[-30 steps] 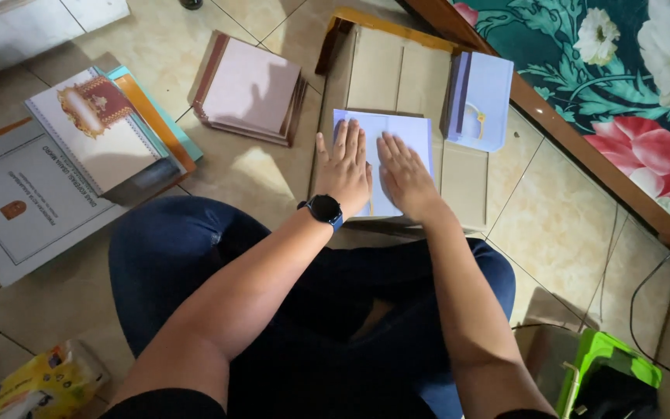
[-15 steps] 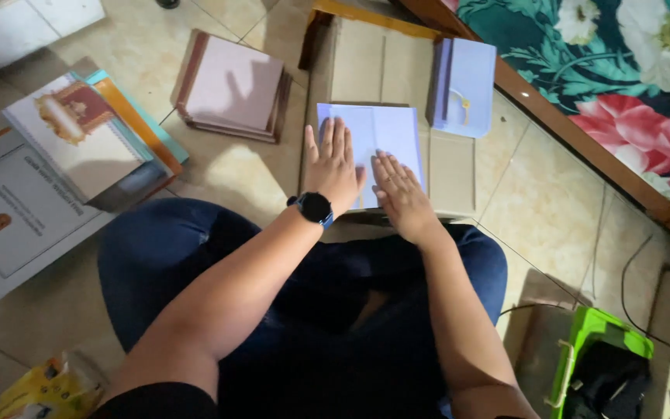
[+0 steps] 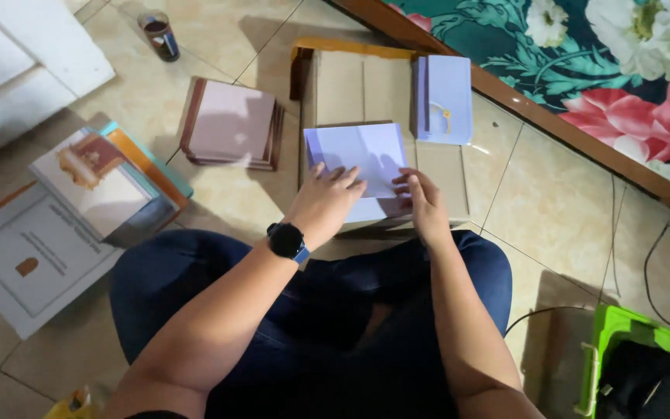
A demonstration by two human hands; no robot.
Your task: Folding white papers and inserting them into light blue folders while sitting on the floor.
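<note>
Sitting cross-legged on a tiled floor [image 3: 560, 209], person in dark jeans, seen from above. Both hands at frame centre, working a pale lilac sheet of paper [image 3: 358, 159].

Left hand [image 3: 327, 203]: fingers spread, laid flat on the lower left part of the sheet, pressing rather than gripping. Black wristwatch [image 3: 286, 240] on that wrist.

Right hand [image 3: 422, 200]: fingers curled at the sheet's lower right edge, fingertips on the paper; whether it pinches the edge or only presses, cannot tell.

Sheet lies on a flattened cardboard box [image 3: 362, 89], tan, panels creased lengthwise, running from upper centre down to the knees. Sheet sits on the lower half of the box, roughly square to it.

Just right of the sheet's upper corner, on the same cardboard: a lilac folded card [image 3: 445, 97] with a small gold mark near its left edge, close to the sheet.

Left of the box, on the floor: a stack of pinkish-brown cards [image 3: 233, 124], neatly squared, apart from the box.

Far left: a pile of books and printed booklets [image 3: 79, 202], overlapping, one white cover lowest in frame.

Upper left: a small dark glass [image 3: 159, 35] standing upright.

Upper right: floral fabric [image 3: 622, 54], teal with pink and white blooms, behind a wooden edge [image 3: 537, 116].

Lower right corner: a green plastic container [image 3: 622, 365], with dark cables [image 3: 649, 264] trailing on the tiles nearby.
</note>
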